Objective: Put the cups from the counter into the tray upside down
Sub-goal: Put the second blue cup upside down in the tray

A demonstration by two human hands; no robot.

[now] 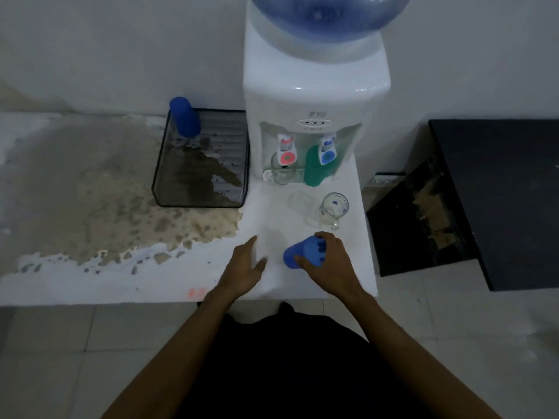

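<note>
My right hand (331,261) grips a blue plastic cup (298,255) near the counter's front edge; the cup is tipped on its side. My left hand (246,264) rests flat on the white counter just left of it, fingers apart and holding nothing. A dark tray (233,204) sits at the back against the wall, with one blue cup (184,117) standing upside down in its far left corner. A clear glass mug (332,207) stands on the counter behind my right hand. Under the dispenser taps stand a green cup (314,170) and a clear glass (281,173).
A white water dispenser (314,95) with a blue bottle stands right of the tray. The counter's left part (90,192) is stained brown. A faint clear glass (299,204) seems to stand left of the mug. A black table (499,192) lies beyond the counter's right edge.
</note>
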